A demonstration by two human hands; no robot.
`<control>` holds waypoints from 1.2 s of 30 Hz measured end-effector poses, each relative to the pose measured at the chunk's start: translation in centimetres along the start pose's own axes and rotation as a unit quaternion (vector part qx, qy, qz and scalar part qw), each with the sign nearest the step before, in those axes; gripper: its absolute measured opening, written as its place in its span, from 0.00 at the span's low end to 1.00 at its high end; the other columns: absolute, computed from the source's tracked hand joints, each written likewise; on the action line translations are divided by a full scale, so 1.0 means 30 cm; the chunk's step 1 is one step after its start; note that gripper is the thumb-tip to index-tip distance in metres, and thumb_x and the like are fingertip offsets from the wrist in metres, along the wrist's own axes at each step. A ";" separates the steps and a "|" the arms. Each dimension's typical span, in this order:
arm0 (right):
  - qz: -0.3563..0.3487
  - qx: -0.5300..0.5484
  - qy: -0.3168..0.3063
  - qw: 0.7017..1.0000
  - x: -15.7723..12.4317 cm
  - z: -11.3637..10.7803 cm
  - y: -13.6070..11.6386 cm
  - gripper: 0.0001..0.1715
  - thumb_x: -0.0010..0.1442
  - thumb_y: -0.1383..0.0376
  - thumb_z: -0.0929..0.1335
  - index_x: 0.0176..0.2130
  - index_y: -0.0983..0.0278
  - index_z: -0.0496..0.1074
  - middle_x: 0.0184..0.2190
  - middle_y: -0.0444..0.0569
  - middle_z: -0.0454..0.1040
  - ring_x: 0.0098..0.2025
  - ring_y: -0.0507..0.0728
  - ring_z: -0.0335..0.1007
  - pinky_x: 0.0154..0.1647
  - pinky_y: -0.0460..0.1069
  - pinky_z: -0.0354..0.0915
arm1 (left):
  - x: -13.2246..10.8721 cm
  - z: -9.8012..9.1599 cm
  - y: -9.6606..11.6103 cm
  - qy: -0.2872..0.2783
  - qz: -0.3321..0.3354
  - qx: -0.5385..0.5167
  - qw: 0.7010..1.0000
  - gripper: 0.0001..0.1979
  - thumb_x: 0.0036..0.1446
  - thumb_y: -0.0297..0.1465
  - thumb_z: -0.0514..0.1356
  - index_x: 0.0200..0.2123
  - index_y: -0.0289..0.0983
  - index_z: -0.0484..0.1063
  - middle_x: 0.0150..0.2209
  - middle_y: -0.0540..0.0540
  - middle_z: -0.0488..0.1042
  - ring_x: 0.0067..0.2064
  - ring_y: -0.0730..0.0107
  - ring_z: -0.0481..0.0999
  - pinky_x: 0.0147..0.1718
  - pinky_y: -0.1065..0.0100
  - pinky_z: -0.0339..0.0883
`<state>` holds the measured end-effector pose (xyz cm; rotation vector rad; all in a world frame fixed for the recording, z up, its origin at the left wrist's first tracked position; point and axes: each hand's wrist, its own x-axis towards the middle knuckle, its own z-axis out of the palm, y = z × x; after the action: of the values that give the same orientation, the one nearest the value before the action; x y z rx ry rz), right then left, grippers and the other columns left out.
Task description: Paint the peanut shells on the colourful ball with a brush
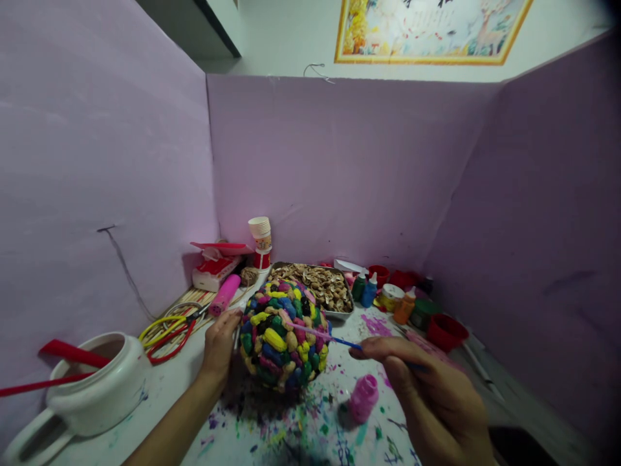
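Note:
A ball covered in peanut shells painted yellow, blue, green, pink and black [284, 336] stands on the paint-spattered white table [301, 427]. My left hand [220, 343] presses against its left side, fingers curled on it. My right hand [427, 388] pinches a thin blue-handled paintbrush [334, 338], whose tip touches the ball's upper right. A small pink paint bottle [363, 396] stands just below the brush.
A metal tray of plain peanut shells [320, 285] sits behind the ball. Paint bottles [369, 289], red cups [445, 331] and a lidded jar stand at the right. On the left are a white pot [97, 388], scissors [169, 327], a pink tube and stacked paper cups [261, 241]. Purple partitions enclose the table.

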<state>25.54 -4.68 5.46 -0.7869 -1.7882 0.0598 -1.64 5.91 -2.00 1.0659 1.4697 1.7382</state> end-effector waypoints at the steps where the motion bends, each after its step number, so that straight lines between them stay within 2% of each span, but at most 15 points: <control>1: 0.000 0.000 0.002 1.000 -0.001 0.004 0.001 0.14 0.63 0.73 0.65 0.44 0.57 0.74 0.35 0.43 0.82 0.36 0.54 0.82 0.36 0.44 0.76 | 0.001 0.000 0.000 0.001 0.001 0.001 1.000 0.19 0.37 0.49 0.62 0.24 0.40 0.78 0.32 0.44 0.81 0.39 0.55 0.76 0.42 0.59 0.70; 8: -0.004 0.000 -0.005 1.000 -0.018 0.040 0.021 0.14 0.65 0.72 0.64 0.46 0.58 0.73 0.38 0.45 0.82 0.40 0.53 0.81 0.39 0.43 0.76 | 0.007 -0.003 0.000 0.004 0.003 0.014 1.000 0.17 0.36 0.47 0.61 0.24 0.40 0.76 0.34 0.43 0.81 0.43 0.53 0.77 0.48 0.57 0.67; 17: -0.009 -0.007 -0.016 1.000 -0.003 -0.004 0.014 0.14 0.64 0.73 0.64 0.45 0.57 0.73 0.35 0.44 0.81 0.37 0.54 0.81 0.36 0.44 0.76 | 0.004 -0.007 -0.002 -0.006 0.000 0.015 1.000 0.18 0.38 0.46 0.60 0.26 0.39 0.77 0.33 0.44 0.81 0.41 0.54 0.77 0.44 0.58 0.70; 23: -0.004 0.034 -0.018 0.999 -0.019 0.025 0.020 0.18 0.63 0.74 0.65 0.49 0.56 0.73 0.39 0.46 0.82 0.42 0.56 0.81 0.41 0.46 0.76 | 0.005 -0.004 -0.004 -0.007 0.000 0.018 1.000 0.18 0.38 0.46 0.60 0.26 0.38 0.78 0.34 0.44 0.81 0.42 0.54 0.77 0.44 0.58 0.70; 27: 0.044 0.104 0.023 0.993 -0.033 0.045 0.036 0.17 0.64 0.72 0.65 0.47 0.54 0.76 0.40 0.46 0.82 0.42 0.55 0.81 0.43 0.47 0.76 | 0.002 -0.005 -0.004 -0.002 0.003 0.017 1.000 0.18 0.38 0.46 0.60 0.26 0.38 0.78 0.34 0.43 0.81 0.42 0.54 0.77 0.44 0.58 0.70; 29: 0.127 0.188 0.053 0.973 -0.033 0.065 0.049 0.11 0.66 0.66 0.66 0.42 0.55 0.79 0.36 0.46 0.83 0.37 0.55 0.81 0.40 0.47 0.77 | 0.002 -0.006 -0.003 0.000 0.004 0.018 1.000 0.18 0.38 0.46 0.60 0.26 0.38 0.78 0.34 0.43 0.81 0.42 0.54 0.77 0.44 0.58 0.70; 31: 0.249 0.285 0.085 0.922 -0.025 0.089 0.061 0.09 0.64 0.58 0.69 0.38 0.57 0.80 0.31 0.46 0.83 0.32 0.54 0.82 0.37 0.47 0.78 | 0.002 -0.006 -0.001 0.002 0.004 0.018 1.000 0.18 0.38 0.45 0.60 0.26 0.38 0.78 0.33 0.43 0.81 0.42 0.54 0.77 0.44 0.58 0.70; 34: 0.407 0.373 0.145 0.821 -0.002 0.118 0.068 0.19 0.49 0.50 0.78 0.33 0.62 0.81 0.26 0.48 0.82 0.26 0.53 0.80 0.31 0.44 0.77 | 0.003 -0.005 0.000 0.005 0.004 0.020 1.000 0.17 0.37 0.46 0.60 0.25 0.39 0.78 0.34 0.43 0.82 0.41 0.54 0.77 0.43 0.59 0.70; 36: 0.466 0.390 0.176 0.775 0.017 0.128 0.062 0.26 0.38 0.50 0.81 0.30 0.65 0.81 0.24 0.49 0.82 0.24 0.52 0.78 0.27 0.43 0.75 | 0.004 -0.004 -0.001 0.005 0.004 0.021 1.000 0.17 0.38 0.46 0.60 0.25 0.39 0.78 0.34 0.43 0.82 0.41 0.54 0.77 0.44 0.59 0.70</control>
<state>23.04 -1.67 3.67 -0.8925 -0.7254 1.1575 -1.80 5.97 -2.02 1.0891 1.5164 1.7268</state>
